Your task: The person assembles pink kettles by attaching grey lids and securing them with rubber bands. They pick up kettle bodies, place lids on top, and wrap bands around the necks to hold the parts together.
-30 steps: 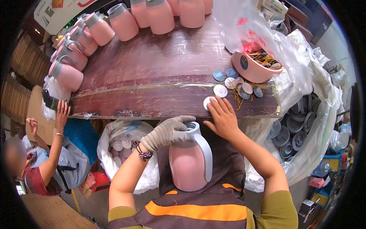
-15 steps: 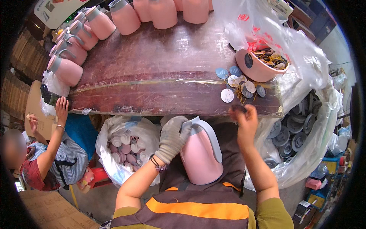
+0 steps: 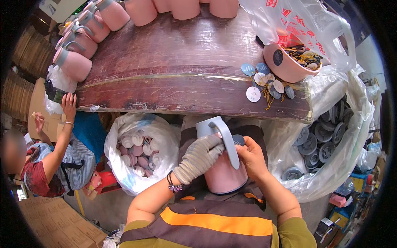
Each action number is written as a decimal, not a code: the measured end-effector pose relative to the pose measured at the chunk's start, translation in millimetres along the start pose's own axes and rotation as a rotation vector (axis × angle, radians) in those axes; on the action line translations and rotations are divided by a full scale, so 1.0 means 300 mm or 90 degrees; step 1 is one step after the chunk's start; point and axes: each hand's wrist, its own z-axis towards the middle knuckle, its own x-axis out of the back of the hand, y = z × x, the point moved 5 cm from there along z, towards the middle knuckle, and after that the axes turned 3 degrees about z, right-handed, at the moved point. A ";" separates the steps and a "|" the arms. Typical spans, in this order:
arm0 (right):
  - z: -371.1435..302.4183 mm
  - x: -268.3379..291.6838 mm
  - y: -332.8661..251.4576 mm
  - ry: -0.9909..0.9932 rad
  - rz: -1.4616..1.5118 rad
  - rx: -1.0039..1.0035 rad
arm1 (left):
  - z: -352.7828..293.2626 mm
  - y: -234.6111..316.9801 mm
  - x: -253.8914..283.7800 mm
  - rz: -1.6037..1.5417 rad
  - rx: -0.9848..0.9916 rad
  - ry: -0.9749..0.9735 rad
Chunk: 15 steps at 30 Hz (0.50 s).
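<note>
A pink jug (image 3: 225, 177) with a grey-blue rim and handle rests on my lap, tilted a little. My left hand (image 3: 199, 160), in a grey knitted glove, is closed on the jug's upper body beside the handle. Between the fingertips of my bare right hand (image 3: 253, 156) is a dark round hang tag (image 3: 238, 139), held close to the handle (image 3: 228, 142). Whether its string is on the handle I cannot tell. More round tags (image 3: 253, 94), white and blue-grey with yellow strings, lie on the table's right end, next to a pink bowl (image 3: 285, 68) full of them.
Pink jugs (image 3: 75, 65) stand along the far and left sides of the wooden table (image 3: 165, 62). A bag of pink and white lids (image 3: 136, 153) is left of my lap, a bag of grey lids (image 3: 308, 144) to the right. At far left, a co-worker's hand (image 3: 69, 105) touches the table edge.
My right hand has come from the tag pile to the jug with a tag. The jug has turned, bringing its handle toward me, and my gloved hand has shifted down its body.
</note>
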 end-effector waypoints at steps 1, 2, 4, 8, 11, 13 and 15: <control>0.003 0.006 -0.003 0.033 0.007 0.032 | -0.001 0.009 0.014 -0.072 0.067 0.013; 0.003 0.020 -0.014 0.071 0.027 0.063 | -0.003 0.006 0.021 -0.145 0.134 0.025; 0.002 0.051 -0.037 0.147 0.068 0.123 | -0.021 -0.023 0.015 -0.554 0.179 0.004; -0.011 -0.002 -0.087 0.103 0.018 0.318 | -0.031 -0.001 0.025 -0.929 0.008 -0.006; -0.023 -0.064 -0.141 0.029 -0.180 0.404 | -0.012 0.033 0.063 -0.741 -0.030 0.008; -0.020 -0.106 -0.180 0.031 -0.231 0.349 | 0.010 0.066 0.092 -0.440 -0.023 0.029; 0.016 -0.135 -0.202 0.039 -0.218 0.311 | 0.017 0.083 0.090 -0.367 0.005 0.013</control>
